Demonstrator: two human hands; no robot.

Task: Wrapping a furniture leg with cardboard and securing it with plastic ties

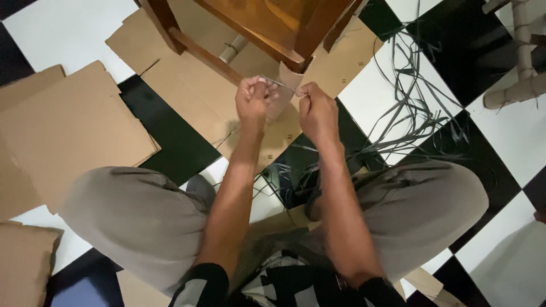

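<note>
1. The left hand [252,100] was clenched, its grip pinching one end of a thin grey strip [280,84] between thumb and fingers.
2. The right hand [317,111] was also closed into a fist, its grip grasping the other end of the same strip, so the strip ran taut and short between the 2 hands.
3. The strip sat just in front of a wooden chair leg [318,28], whose lower end was wrapped in a piece of brown cardboard [287,77]; whether the strip touched that wrap could not be told.
4. The chair [267,23] was of smooth, glossy, reddish-brown wood with straight rails.
5. Flat, matte sheets of corrugated cardboard [68,125] lay on the floor [57,28] of glossy black and white square tiles.
6. A loose tangle of long, narrow grey strips [409,108] spread over the tiles to the right of the hands.
7. A cardboard-wrapped tube frame [520,79] stood at the upper right, well apart.
</note>
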